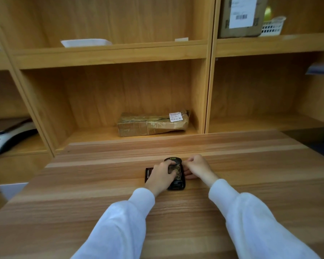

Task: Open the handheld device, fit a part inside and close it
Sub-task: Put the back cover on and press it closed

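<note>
A black handheld device point(176, 182) lies on the wooden table point(82, 193), its back open so that greenish innards show. My left hand point(162, 175) rests on top of it, fingers pressing on the opened middle. Against the device's right side, my right hand point(195, 168) has its fingers curled at the upper edge. Just left of the device, partly under my left hand, lies a flat dark rectangular part point(148, 173) with a reddish edge. Whether my right hand pinches anything small is hidden.
Wooden shelves stand behind the table. A taped brown parcel point(153, 123) lies in the middle cubby, a cardboard box point(241, 17) and white basket point(273, 27) up right, a white tray point(86, 43) above, a scale point(6, 135) at left.
</note>
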